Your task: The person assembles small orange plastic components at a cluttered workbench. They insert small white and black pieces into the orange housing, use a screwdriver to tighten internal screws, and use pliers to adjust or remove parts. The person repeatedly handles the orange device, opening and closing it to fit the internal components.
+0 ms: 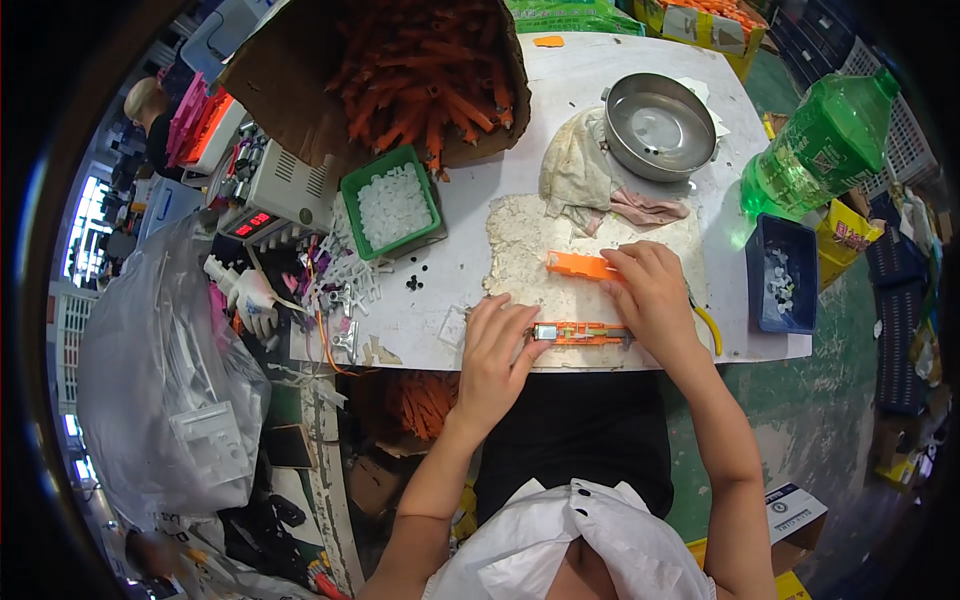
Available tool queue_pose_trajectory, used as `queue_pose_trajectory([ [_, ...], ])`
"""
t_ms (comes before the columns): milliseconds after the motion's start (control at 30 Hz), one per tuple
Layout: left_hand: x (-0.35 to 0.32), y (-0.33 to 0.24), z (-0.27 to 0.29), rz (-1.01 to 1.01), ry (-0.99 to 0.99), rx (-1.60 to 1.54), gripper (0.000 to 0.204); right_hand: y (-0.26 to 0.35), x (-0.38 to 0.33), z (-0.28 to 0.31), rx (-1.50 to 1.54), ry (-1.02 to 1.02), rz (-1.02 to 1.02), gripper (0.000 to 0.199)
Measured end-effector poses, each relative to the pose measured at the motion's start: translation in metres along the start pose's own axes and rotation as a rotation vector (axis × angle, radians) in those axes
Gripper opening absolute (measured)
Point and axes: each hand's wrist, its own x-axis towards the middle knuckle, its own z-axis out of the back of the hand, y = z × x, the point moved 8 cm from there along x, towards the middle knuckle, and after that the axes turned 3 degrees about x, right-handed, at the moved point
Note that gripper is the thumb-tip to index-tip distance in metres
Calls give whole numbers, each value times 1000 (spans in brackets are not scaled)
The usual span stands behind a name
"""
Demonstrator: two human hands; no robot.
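Observation:
My left hand [490,362] pinches the left end of an orange plastic half shell [585,334] near the table's front edge. A silvery block, greenish parts and a dark tip at its right end show inside. Just beyond, my right hand [655,300] grips the right end of a second, smooth orange shell piece [578,264], raised a little and apart from the first. Both lie over a worn, pale mat [515,235]. A small clear plastic piece [453,326] rests left of my left hand.
A green tray of white pieces [395,205] and a carton of orange parts [285,70] stand at the left. Beyond the mat are a cloth [572,165] and a metal bowl [660,125]. To the right are a green bottle [825,145] and a dark blue bin [785,318].

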Motion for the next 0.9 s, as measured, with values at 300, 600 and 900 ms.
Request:
queue_pose_trajectory([
  [300, -1, -2, -8, -95, 30, 74, 24, 33, -36, -7, 108, 102, 108, 35],
  [600, -2, 1, -9, -80, 48, 76, 24, 30, -47, -16, 11, 151, 94, 43],
  [900, 1, -1, -9, -74, 69, 75, 22, 37, -40, -24, 6, 185, 85, 43],
])
